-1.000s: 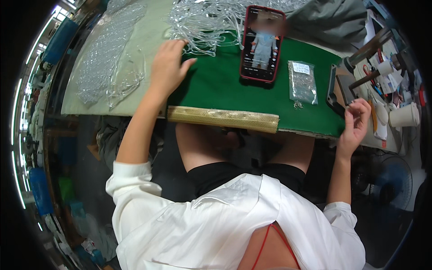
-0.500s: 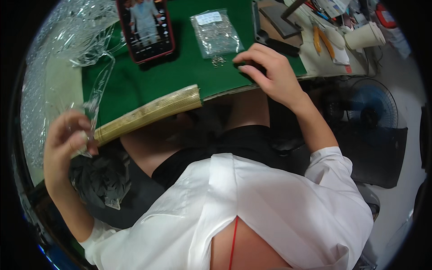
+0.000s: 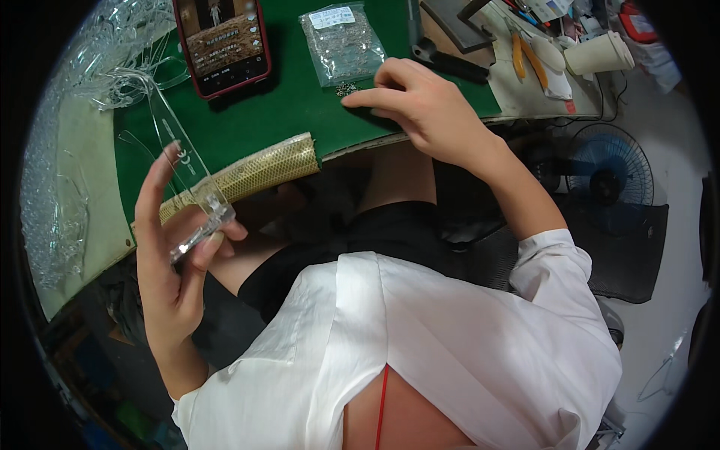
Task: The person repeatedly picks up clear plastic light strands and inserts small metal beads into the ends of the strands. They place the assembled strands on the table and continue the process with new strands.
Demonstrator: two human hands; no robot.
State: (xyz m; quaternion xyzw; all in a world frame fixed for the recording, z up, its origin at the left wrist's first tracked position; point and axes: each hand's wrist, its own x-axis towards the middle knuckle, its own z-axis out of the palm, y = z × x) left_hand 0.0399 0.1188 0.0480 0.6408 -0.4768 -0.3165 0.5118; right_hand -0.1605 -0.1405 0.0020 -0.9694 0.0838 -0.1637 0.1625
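My left hand [image 3: 184, 255] is closed on a clear plastic glasses frame [image 3: 196, 169], pinching it near a hinge; one long temple sticks up past my fingers. It is above the table's near edge, beside a gold mesh-patterned padded strip [image 3: 262, 171]. My right hand [image 3: 427, 112] is over the green mat [image 3: 300, 112], its index finger stretched to a small heap of tiny metal pieces, probably screws [image 3: 346, 89]. Its thumb is apart from that fingertip. Just beyond the heap lies a clear plastic bag [image 3: 341, 45] of similar small pieces with a white label.
A phone [image 3: 225, 52] in a red case stands at the far left, its screen lit. Clear plastic frames [image 3: 56, 187] are piled along the left. Orange-handled pliers [image 3: 529, 60], a dark metal tool [image 3: 454, 64] and a white cup [image 3: 600, 54] are at the right. A fan [image 3: 611, 176] is below.
My left hand has come right and inward, bringing the glasses frame away from the pile side. My right index finger has moved left onto the tiny pieces. The view has shifted slightly.
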